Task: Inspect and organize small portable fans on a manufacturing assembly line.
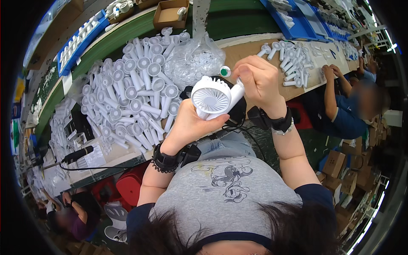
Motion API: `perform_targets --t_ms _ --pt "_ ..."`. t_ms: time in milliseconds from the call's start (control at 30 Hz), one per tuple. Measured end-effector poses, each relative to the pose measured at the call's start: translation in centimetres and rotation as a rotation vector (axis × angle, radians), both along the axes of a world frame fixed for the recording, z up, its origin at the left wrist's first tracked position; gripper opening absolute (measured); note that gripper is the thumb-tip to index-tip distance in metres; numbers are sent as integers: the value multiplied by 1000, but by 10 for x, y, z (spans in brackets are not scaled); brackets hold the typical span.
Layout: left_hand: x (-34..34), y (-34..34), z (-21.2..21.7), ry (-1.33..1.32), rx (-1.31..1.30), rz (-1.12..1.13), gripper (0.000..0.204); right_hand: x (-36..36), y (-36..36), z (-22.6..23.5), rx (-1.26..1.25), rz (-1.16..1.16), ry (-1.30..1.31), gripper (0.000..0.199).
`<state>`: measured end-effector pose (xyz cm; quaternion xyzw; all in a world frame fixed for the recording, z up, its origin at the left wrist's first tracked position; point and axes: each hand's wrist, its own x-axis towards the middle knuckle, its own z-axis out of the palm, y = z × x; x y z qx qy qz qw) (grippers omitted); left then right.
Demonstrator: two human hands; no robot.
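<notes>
A white handheld fan [211, 98] is in front of my chest, its round grille facing up toward me. My left hand [191, 125] is closed around its lower side, the thumb along the white body. My right hand [260, 83] has its fingers pinched on the upper end of a white tube-shaped part [234, 97] beside the fan head. Whether this tube is joined to the fan I cannot tell. Close to my right fingertips is a small round white piece with a green centre [225, 71]. My right fingers partly hide what they grip.
Many white fans [136, 89] are heaped on the bench at left, beside a clear plastic bag [193, 59]. More fans [293, 61] lie at right, near a co-worker in blue [346, 108]. A black-handled tool [76, 155] with a cable lies at left. A red stool [129, 187] stands below.
</notes>
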<state>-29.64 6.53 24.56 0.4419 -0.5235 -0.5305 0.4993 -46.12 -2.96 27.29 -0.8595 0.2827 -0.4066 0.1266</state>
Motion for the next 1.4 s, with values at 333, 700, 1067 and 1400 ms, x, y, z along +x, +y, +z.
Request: perform_targets --t_ms 333,700,1067,1400 --pt "-2 3 7 54 -53 -3 25 2 -8 -5 -158 117 -213 29" --pt "-5 -4 -12 117 -7 -42 30 1 -10 -29 -73 104 -217 28" --pt "-11 -14 -46 375 280 -152 38 3 11 -50 74 -63 -195 16" --pt "24 -19 -82 390 368 26 36 -77 -11 -118 941 -417 -784 24"
